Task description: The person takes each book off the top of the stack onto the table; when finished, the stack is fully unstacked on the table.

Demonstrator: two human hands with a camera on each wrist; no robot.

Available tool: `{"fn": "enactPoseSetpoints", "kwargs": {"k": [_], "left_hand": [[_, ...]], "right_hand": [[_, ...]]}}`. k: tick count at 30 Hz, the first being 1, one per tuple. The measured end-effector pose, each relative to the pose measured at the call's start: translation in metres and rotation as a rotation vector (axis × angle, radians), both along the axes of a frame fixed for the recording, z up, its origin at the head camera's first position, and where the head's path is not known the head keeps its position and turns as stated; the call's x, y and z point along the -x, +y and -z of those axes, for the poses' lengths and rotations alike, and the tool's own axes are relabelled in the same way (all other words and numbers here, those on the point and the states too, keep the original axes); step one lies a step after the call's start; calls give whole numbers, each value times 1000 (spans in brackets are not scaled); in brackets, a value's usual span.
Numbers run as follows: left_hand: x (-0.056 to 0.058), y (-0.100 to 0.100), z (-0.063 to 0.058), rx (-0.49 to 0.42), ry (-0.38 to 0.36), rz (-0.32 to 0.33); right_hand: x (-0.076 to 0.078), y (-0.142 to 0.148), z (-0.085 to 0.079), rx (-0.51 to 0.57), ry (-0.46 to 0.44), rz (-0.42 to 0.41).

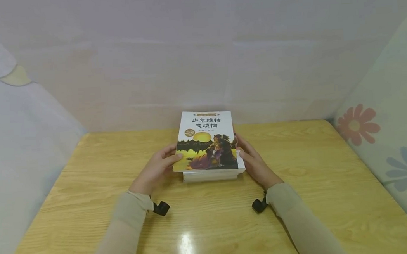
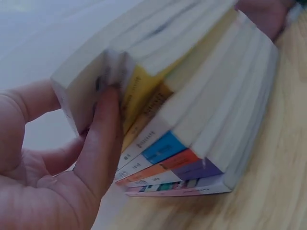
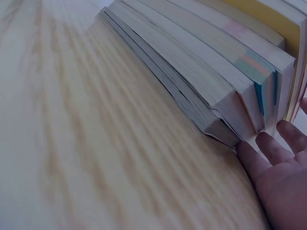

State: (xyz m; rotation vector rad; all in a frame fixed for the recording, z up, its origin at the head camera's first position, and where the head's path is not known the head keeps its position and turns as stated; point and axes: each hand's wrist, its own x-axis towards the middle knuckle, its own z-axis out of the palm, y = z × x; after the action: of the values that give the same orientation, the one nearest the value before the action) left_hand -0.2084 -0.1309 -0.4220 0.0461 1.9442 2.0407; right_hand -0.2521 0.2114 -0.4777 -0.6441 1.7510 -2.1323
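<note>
One stack (image 1: 210,176) of books stood on the far middle part of the table (image 1: 208,212), between the left hand (image 1: 158,166) and the right hand (image 1: 258,164). The top book (image 1: 207,138) lay face up on the stack, set a little left of the books beneath.

Left hand: narrow; thumb and fingers gripped the top book at its left edge. How many books the grip took in could not be told. Right hand: holding nothing, fingers fairly straight and slightly parted, fingertips touching the stack's right side.

The head view alone showed the front cover. The left wrist view added the spines: a yellow spine (image 2: 136,91) high in the stack, then, lower down, a blue spine (image 2: 163,147), an orange spine (image 2: 180,159), a purple spine (image 2: 196,168) and, lowest, a pink spine (image 2: 177,192). The right wrist view added page edges and a teal cover edge (image 3: 260,98).

Readable text: the cover title, 少年维特之烦恼, printed in black on two lines. The gold banner (image 1: 206,114) above it and the round badge (image 1: 189,133) at its left bore lettering too small to read. Spine lettering was blurred.
</note>
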Motion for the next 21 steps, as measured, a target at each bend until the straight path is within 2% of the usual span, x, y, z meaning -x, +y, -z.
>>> {"fn": "enactPoseSetpoints", "kwargs": {"k": [2,5,9,13,16,21], "left_hand": [[0,-4,-3,-1,-12,-1],[-1,-11,-7,74,-5,-6],[1,-18,-10,153,51,19],[2,-22,-10,35,79,52],[2,-24,-9,-53,94,52],[0,-28,-11,-99,128,38]], "right_hand": [[0,0,-1,6,-10,-1],[1,-1,-2,10,-22,-2],[1,0,-4,-11,-39,8],[1,0,-6,-22,-46,15],[2,0,-6,-11,-39,10],[2,-1,-7,-18,-40,10]]}}
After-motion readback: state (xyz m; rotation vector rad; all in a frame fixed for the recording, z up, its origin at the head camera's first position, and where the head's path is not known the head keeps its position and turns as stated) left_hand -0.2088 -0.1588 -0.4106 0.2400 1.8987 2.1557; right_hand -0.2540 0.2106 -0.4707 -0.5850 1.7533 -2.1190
